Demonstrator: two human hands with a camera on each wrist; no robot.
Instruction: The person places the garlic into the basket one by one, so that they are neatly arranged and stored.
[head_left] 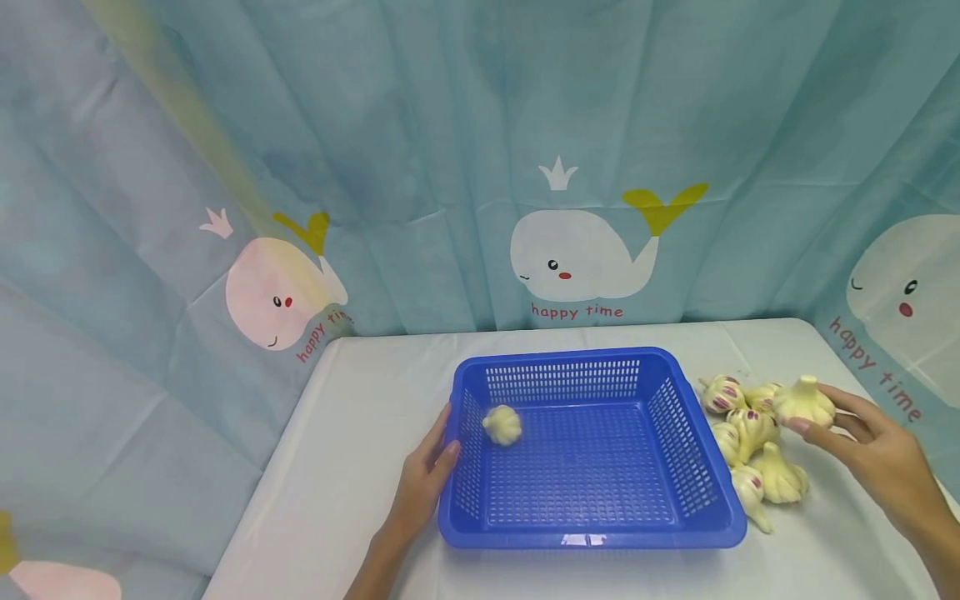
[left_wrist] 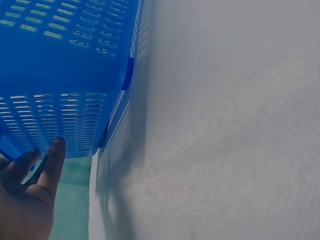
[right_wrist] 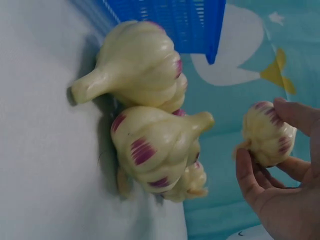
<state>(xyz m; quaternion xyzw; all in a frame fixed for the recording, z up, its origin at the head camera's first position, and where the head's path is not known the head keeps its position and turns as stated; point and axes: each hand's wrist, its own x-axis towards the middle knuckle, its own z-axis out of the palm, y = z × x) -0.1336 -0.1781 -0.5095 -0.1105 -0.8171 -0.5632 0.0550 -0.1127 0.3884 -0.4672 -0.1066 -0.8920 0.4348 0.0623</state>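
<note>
One garlic bulb (head_left: pixel 801 408) is in the R hand (head_left: pixel 877 446), pinched btwn thumb & fingertips, held apart from the others. Neck points up in the head view, root end faces the table side in the R wrist view, so long axis is prob. near upright; exact tilt I can't tell.

Key relation: held bulb is R of the blue basket (head_left: pixel 525 540), about level w/ its far half, w/ the garlic pile (head_left: pixel 752 429) lying partly btwn the two. R hand is nearer by far, comes at the bulb from its R; basket interior is across the R rim, to the L.

Pile runs along the basket's R wall, necks pointing various ways. L hand (head_left: pixel 420 483) is at the opposite side: thumb & fingers spread, fairly straight, touching the L wall from outside. Can't tell if thumb hooks the rim.

Inside, a single bulb (head_left: pixel 502 426) sits near the L wall. Beneath all: white tablecloth (head_left: pixel 337 467); behind, whale-print curtain (head_left: pixel 420 125).
</note>
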